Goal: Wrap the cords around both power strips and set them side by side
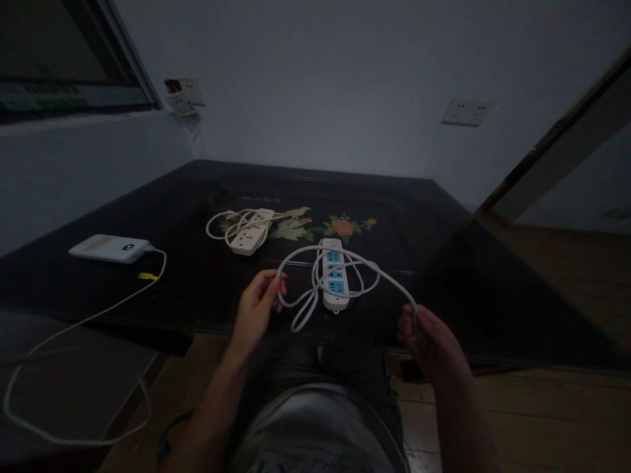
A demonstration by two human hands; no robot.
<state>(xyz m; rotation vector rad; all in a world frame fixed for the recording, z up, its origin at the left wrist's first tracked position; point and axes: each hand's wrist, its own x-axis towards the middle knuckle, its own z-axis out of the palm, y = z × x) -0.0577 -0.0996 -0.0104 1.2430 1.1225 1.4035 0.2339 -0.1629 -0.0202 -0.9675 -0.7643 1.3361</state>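
A white power strip (336, 301) with blue socket faces lies on the dark table in front of me, loops of its pale cord (362, 259) crossing over it. My left hand (261, 295) pinches a bend of that cord just left of the strip. Off to the right, my right hand (428, 335) is closed around the cord near one end; a plug, if any, is hidden in the fingers and the dim light. Between the two hands the cord arches over the strip.
Behind on the left sits another white power strip (249, 238) with its cord bundled on it. A white power bank (108, 248) with a trailing cable lies farther left. The table (197, 190) meets a wall bearing a socket plate (466, 112).
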